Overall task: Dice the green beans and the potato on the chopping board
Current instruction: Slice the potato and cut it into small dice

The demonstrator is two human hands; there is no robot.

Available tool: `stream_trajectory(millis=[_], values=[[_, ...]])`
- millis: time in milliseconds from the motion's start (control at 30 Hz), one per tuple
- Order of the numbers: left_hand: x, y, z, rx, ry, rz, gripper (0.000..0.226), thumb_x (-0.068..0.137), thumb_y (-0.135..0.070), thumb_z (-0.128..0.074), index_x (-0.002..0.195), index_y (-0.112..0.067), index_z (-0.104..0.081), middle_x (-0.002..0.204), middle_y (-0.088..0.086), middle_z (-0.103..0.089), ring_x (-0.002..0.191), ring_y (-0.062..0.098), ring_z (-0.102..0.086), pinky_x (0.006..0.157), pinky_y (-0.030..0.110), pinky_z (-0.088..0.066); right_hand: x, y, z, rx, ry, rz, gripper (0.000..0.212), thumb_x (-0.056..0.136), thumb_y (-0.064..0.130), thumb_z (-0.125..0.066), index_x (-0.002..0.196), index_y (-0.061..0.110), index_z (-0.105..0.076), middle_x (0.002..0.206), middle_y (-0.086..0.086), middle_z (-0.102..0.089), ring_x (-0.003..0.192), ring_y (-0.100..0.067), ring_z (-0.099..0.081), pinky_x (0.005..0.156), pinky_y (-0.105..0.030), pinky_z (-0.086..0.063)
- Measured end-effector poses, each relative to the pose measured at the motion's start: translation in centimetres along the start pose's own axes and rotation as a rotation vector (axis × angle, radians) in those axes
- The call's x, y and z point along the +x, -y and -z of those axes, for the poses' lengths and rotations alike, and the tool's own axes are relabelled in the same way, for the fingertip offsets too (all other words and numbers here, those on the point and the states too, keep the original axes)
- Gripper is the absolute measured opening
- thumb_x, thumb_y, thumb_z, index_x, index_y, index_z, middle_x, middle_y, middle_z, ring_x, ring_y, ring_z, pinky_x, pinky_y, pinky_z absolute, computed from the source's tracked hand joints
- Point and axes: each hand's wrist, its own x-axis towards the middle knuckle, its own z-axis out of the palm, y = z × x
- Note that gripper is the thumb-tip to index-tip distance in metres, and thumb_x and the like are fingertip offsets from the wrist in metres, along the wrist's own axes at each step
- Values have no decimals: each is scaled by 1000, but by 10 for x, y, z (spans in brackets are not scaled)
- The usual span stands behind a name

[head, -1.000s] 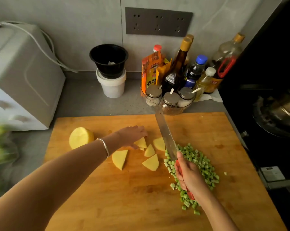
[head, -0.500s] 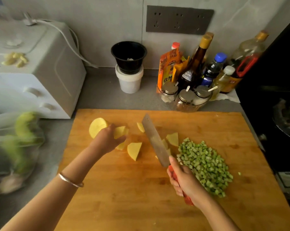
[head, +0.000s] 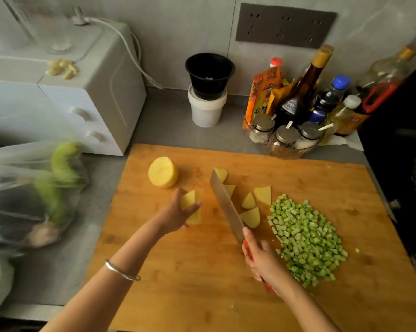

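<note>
Gathering potato wedges for dicing

The left hand (head: pixel 175 216) pinches a pale yellow, smooth-cut potato wedge (head: pixel 189 200) clear of the blade, apparently lining it up for slicing. The right hand (head: pixel 262 259) is clenched round the red handle of a broad steel knife (head: pixel 226 207) angled across the warm-toned wooden chopping board (head: pixel 202 283). More flat wedges (head: pixel 250 216) lie just beside the blade, and the rounded potato half (head: pixel 163 172) sits apart at the far left. The green beans (head: pixel 305 238), already small ridged dice, are heaped to the right, out of the way
</note>
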Motion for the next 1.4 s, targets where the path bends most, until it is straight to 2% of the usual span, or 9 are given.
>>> stream_trajectory(millis=[67,167,333,400,533,800,1000,1200,1400], values=[[5,1,-25,25,-5,-1,38,91,-32,-59,116,-15,-36,113,16,-53,85,22,-51,64,30,-48,1,0,2,17,-21,-9,53,94,59,-39,70,12,-44,42,3,-28,33,-14,-25,40,-24,-21],[15,11,-54,181,-62,-14,47,93,-43,-52,126,-13,-37,126,13,-49,112,28,-43,94,38,-38,-1,-2,-2,18,-22,-16,53,93,60,-40,72,12,-45,46,1,-31,35,-14,-27,40,-24,-22],[15,16,-64,314,-187,-63,75,86,-61,-51,138,-11,-30,134,10,-33,123,29,-36,105,36,-31,-4,-7,-12,48,-12,-26,56,88,65,-41,75,11,-46,47,1,-32,37,-14,-27,41,-23,-22],[18,21,-50,442,-93,-102,93,76,-66,-61,143,-11,-25,137,7,-30,126,28,-35,105,38,-33,-4,-6,-13,68,-11,-45,55,91,64,-41,76,11,-47,47,2,-32,37,-13,-28,40,-23,-23],[25,23,-33,502,88,-212,95,71,-41,-80,145,-14,-27,139,3,-31,118,24,-47,98,34,-42,-9,-2,-19,88,1,-69,54,93,62,-39,74,12,-45,47,3,-32,37,-12,-28,38,-22,-25],[32,23,-31,473,39,-295,85,67,-34,-84,138,-17,-41,129,1,-44,113,21,-51,93,34,-44,-12,0,-41,127,11,-90,53,94,61,-35,73,13,-41,46,4,-31,36,-11,-27,37,-21,-25],[27,20,-31,527,49,-315,81,74,-32,-79,141,-18,-36,127,4,-40,102,21,-54,81,26,-42,-15,3,-51,166,-33,-127,53,94,62,-36,73,13,-41,47,3,-32,37,-12,-30,38,-22,-26],[25,27,-36,456,11,-334,80,70,-30,-82,138,-19,-42,119,5,-42,100,24,-56,85,32,-45,-15,-5,-85,-26,-175,-10,57,82,70,-29,57,20,-43,40,8,-38,40,-8,-37,46,-27,-27],[23,29,-31,383,77,-363,84,74,-37,-78,144,-19,-35,130,2,-40,82,15,-53,79,24,-46,-10,-7,-78,29,-173,-41,59,81,70,-30,58,18,-41,37,8,-34,39,-9,-33,47,-27,-24]])
